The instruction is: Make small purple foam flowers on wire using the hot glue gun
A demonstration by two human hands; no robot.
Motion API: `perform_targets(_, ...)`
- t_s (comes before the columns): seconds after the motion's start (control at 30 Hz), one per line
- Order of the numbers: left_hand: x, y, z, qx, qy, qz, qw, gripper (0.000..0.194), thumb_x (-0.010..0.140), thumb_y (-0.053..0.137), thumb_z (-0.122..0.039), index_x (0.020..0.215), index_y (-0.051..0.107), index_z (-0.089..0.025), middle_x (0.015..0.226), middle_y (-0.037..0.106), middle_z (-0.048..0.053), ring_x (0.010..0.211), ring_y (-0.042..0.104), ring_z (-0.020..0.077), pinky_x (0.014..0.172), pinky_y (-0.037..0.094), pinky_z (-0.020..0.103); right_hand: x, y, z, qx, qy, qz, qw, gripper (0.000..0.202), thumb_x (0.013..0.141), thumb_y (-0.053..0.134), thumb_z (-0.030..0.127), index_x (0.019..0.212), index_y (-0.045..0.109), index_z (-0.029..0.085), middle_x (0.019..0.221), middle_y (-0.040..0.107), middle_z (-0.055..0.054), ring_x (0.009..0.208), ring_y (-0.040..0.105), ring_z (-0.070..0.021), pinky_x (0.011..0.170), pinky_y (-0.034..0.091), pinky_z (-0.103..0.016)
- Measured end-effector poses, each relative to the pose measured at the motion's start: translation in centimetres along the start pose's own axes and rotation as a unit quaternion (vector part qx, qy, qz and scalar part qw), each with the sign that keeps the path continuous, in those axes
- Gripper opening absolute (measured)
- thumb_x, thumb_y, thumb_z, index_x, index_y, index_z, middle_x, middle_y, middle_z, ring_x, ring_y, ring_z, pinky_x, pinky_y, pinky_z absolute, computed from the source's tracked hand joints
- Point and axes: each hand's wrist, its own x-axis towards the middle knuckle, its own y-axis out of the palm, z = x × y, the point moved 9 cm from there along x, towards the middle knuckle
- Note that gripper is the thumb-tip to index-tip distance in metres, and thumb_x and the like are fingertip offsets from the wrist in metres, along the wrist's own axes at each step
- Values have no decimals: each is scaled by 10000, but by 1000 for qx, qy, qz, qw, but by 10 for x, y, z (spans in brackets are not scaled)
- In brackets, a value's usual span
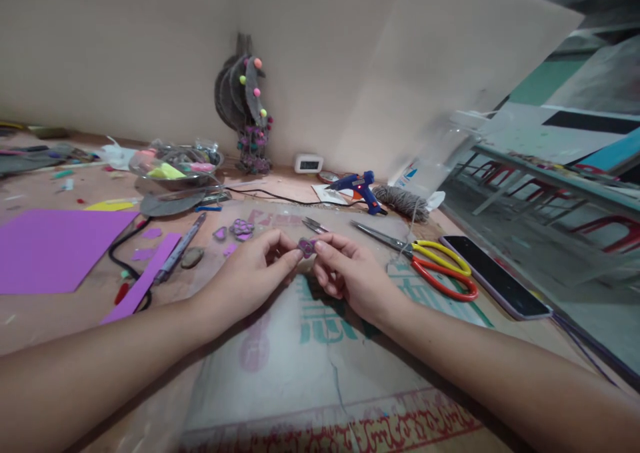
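Between my two hands, above the middle of the plastic-covered work surface, is a small purple piece edged with grey yarn (pixel 307 247). Thumb and forefinger of my left hand (pixel 273 259) pinch its left side. My right hand (pixel 347 266) pinches its right side, the other fingers curled underneath. Left of my hands lie a purple and grey flower-like piece (pixel 242 229) and a smaller one (pixel 220 233) of the same colours. Small snips (pixel 315 226) lie just beyond my fingertips. Scissors with yellow and red handles (pixel 425 259) rest to the right of my right hand.
A blue glue gun (pixel 357 189) and grey yarn (pixel 403 201) are at the back. A phone (pixel 495 276) lies near the right edge. Purple sheet (pixel 60 249), strip (pixel 145 276) and marker (pixel 181 247) lie left, before a bowl of bits (pixel 175 181). Decorated grey hanging (pixel 240 99) stands behind.
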Motion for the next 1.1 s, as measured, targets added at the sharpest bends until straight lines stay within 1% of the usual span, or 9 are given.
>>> perform_targets(0.2, -1, 1, -5, 42, 39, 8, 998, 162, 833, 510, -302, 726, 536, -183, 651, 552, -29, 604, 499, 120, 568, 363, 230, 0, -2, 1, -13, -3, -18, 1000, 185, 777, 600, 344, 840, 533, 184, 448, 494, 76, 326, 363, -34, 309, 219, -144)
perform_targets(0.4, -1, 2, -5, 49, 47, 9, 998, 163, 834, 506, -305, 727, 534, -186, 654, 568, -30, 596, 509, 117, 566, 365, 228, 0, -2, 1, -24, -7, -28, 999, 170, 773, 606, 333, 820, 529, 189, 441, 493, 83, 315, 338, -28, 298, 202, -139)
perform_targets(0.53, -2, 2, -7, 48, 55, 12, 997, 150, 820, 516, -289, 711, 534, -187, 646, 568, -27, 605, 515, 126, 552, 361, 228, 1, -3, 0, -50, -5, -22, 998, 176, 780, 607, 343, 822, 531, 189, 446, 486, 85, 314, 323, -25, 304, 210, -144)
perform_targets(0.63, -2, 2, -7, 34, 50, 11, 998, 154, 812, 523, -289, 696, 537, -188, 629, 563, -26, 588, 506, 126, 539, 359, 227, 0, -3, 2, -61, -12, -14, 998, 210, 797, 589, 386, 826, 533, 186, 484, 505, 68, 335, 353, -29, 318, 232, -148)
perform_targets(0.77, 0, 0, -4, -12, 21, 3, 1000, 172, 819, 520, -290, 684, 528, -184, 575, 526, -42, 508, 463, 103, 509, 349, 222, -1, -3, 8, -57, -43, 1, 997, 337, 828, 502, 505, 910, 542, 181, 637, 572, 18, 391, 415, -44, 337, 272, -163)
perform_targets(0.83, 1, -1, -3, -32, 14, 1, 999, 172, 816, 528, -292, 684, 522, -182, 557, 513, -48, 485, 449, 96, 494, 342, 217, -1, -7, 11, -78, -58, -18, 995, 345, 816, 519, 510, 900, 551, 177, 599, 539, 34, 382, 398, -43, 335, 261, -166)
perform_targets(0.97, 1, -1, -3, -37, 15, -3, 999, 159, 811, 536, -285, 694, 528, -178, 567, 521, -43, 497, 460, 97, 487, 337, 214, -2, -14, 15, -126, -73, -62, 987, 284, 807, 563, 455, 781, 564, 172, 481, 436, 70, 368, 350, -41, 354, 244, -170)
perform_targets(1.1, 0, -1, -3, -12, 21, -8, 1000, 142, 806, 543, -284, 709, 545, -180, 618, 557, -33, 538, 483, 102, 508, 350, 215, -2, -13, 14, -144, -62, -65, 986, 224, 792, 594, 396, 796, 592, 172, 465, 415, 73, 390, 336, -44, 373, 231, -174)
